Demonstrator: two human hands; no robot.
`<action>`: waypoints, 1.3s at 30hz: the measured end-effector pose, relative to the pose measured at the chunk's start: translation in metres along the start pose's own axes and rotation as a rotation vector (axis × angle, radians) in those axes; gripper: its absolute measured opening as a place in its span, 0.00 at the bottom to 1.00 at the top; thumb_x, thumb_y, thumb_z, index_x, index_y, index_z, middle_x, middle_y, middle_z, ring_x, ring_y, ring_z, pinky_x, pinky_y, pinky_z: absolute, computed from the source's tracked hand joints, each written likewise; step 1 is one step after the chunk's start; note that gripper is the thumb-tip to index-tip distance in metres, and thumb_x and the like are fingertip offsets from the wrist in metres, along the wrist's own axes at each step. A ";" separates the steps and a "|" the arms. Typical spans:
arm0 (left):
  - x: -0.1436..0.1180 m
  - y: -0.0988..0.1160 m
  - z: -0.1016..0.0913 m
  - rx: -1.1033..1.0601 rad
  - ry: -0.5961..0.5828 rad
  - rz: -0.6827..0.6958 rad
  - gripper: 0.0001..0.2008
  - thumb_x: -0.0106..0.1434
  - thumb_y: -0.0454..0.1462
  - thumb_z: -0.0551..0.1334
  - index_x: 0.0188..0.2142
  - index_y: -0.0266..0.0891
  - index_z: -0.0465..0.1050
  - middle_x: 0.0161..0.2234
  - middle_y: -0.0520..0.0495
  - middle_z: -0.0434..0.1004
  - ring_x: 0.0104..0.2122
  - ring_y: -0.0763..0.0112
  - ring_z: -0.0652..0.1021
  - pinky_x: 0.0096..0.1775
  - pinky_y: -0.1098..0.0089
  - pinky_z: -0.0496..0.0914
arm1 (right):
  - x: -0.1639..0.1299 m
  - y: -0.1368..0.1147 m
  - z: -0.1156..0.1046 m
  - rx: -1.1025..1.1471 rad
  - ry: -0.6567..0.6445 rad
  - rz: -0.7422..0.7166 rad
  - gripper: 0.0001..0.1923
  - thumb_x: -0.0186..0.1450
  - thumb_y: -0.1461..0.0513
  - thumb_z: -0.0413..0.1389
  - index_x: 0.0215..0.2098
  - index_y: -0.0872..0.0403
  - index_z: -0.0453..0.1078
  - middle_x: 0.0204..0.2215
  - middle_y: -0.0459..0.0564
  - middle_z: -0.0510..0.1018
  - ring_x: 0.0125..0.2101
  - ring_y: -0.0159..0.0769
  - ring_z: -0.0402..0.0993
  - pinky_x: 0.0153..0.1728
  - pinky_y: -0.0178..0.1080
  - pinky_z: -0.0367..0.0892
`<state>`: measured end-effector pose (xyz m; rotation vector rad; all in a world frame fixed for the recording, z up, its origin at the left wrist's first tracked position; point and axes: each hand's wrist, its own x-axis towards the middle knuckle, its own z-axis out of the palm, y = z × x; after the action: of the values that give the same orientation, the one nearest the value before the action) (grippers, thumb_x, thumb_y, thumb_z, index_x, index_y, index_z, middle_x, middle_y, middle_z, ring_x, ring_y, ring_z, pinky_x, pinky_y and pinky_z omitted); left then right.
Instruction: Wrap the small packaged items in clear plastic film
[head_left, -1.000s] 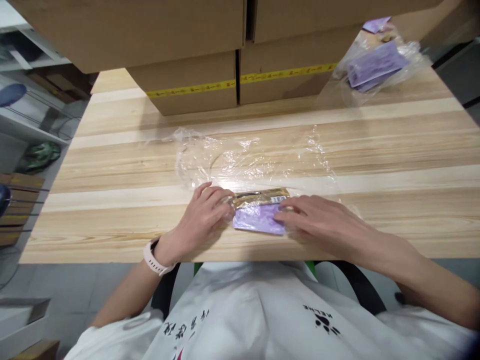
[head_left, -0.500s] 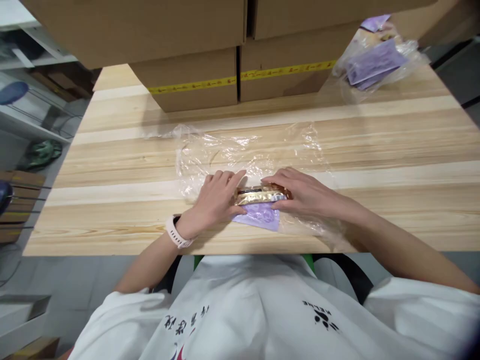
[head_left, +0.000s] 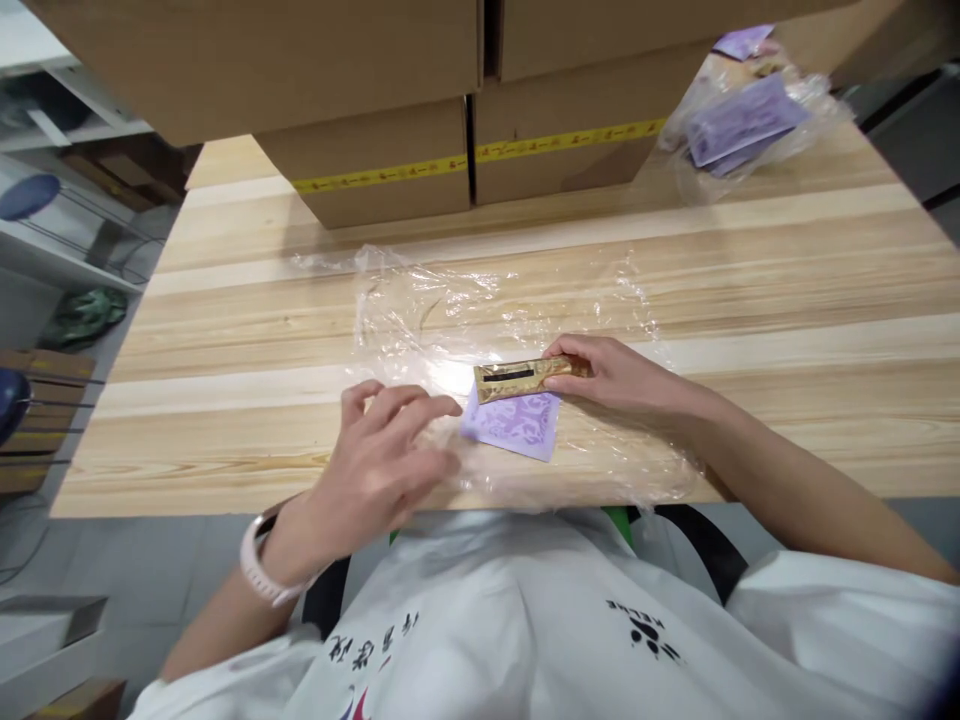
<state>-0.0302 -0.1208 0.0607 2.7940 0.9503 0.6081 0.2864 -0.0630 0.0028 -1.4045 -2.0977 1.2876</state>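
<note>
In my right hand (head_left: 604, 372) is the right end of a slim gold foil packet (head_left: 517, 378) with a black stripe, gripped between thumb and fingers. Just below it lies a purple patterned sachet (head_left: 517, 425), its upper edge covered by the gold packet. My left hand (head_left: 390, 450) is off to the left of both, fingers apart and slightly curled, holding nothing. Its fingertips are near the sachet's left corner. Under these things a clear plastic bag (head_left: 420, 300) is spread, crumpled and shiny.
Large cardboard boxes (head_left: 390, 195) with yellow tape are stacked along the back of the wooden table (head_left: 225, 330). At the back right lies another clear bag with purple sachets (head_left: 742, 125). A blue stool (head_left: 30, 197) stands on the floor to the left.
My left hand has let go of the gold packet and drawn back left and toward me. My right hand keeps hold of the packet, which has turned so its black stripe shows more fully.
</note>
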 end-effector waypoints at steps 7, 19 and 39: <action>-0.050 0.005 -0.020 -0.247 -0.418 -0.055 0.07 0.70 0.39 0.64 0.33 0.44 0.76 0.41 0.53 0.84 0.44 0.64 0.78 0.59 0.55 0.52 | -0.002 -0.003 0.007 -0.143 0.088 -0.017 0.12 0.69 0.53 0.56 0.35 0.53 0.70 0.32 0.46 0.72 0.31 0.34 0.64 0.32 0.37 0.54; -0.003 -0.004 0.050 -0.008 -0.297 -0.333 0.11 0.68 0.41 0.65 0.40 0.41 0.64 0.40 0.45 0.75 0.37 0.61 0.74 0.31 0.67 0.63 | -0.019 -0.031 0.025 -0.204 -0.114 -0.247 0.09 0.70 0.57 0.55 0.42 0.52 0.75 0.54 0.56 0.72 0.52 0.48 0.66 0.51 0.48 0.63; 0.005 -0.020 0.072 -0.204 -0.196 -0.427 0.36 0.65 0.39 0.65 0.69 0.45 0.54 0.49 0.41 0.79 0.43 0.56 0.80 0.39 0.63 0.72 | -0.002 -0.010 0.047 0.777 -0.201 0.054 0.34 0.58 0.60 0.69 0.61 0.50 0.66 0.53 0.53 0.77 0.49 0.40 0.76 0.48 0.41 0.70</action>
<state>-0.0078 -0.1009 -0.0079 2.3181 1.3031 0.3390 0.2508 -0.0896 -0.0148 -1.0065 -1.3811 2.0266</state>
